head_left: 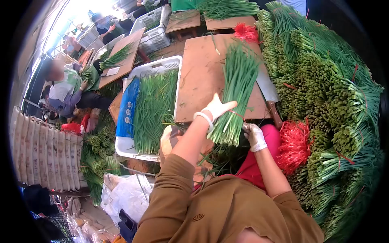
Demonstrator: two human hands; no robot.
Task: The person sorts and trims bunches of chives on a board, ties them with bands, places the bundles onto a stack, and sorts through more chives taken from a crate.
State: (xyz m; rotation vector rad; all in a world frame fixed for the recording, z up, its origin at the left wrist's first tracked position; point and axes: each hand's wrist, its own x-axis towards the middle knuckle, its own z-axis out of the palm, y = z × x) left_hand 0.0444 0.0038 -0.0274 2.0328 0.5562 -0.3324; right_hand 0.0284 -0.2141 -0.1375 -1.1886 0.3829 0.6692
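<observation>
A bundle of long green stalks (239, 81) lies over the near edge of a brown board (198, 77), its pale cut ends toward me. My left hand (220, 108), in a white glove, grips the bundle from the left near those ends. A thin red tie (237, 115) crosses the bundle there. My right hand (255, 137), also gloved, is closed at the bundle's right side, its fingertips at the end of the red tie. A cleaver with a wooden handle (275, 115) rests at the board's right edge.
Left of the board stands a white crate (178, 67) full of green stalks. Tied bundles (324, 89) are piled high on the right. Red ties lie in a bunch (293, 143) by my right knee and another (246, 32) on the board's far edge. A co-worker (69, 87) sits at left.
</observation>
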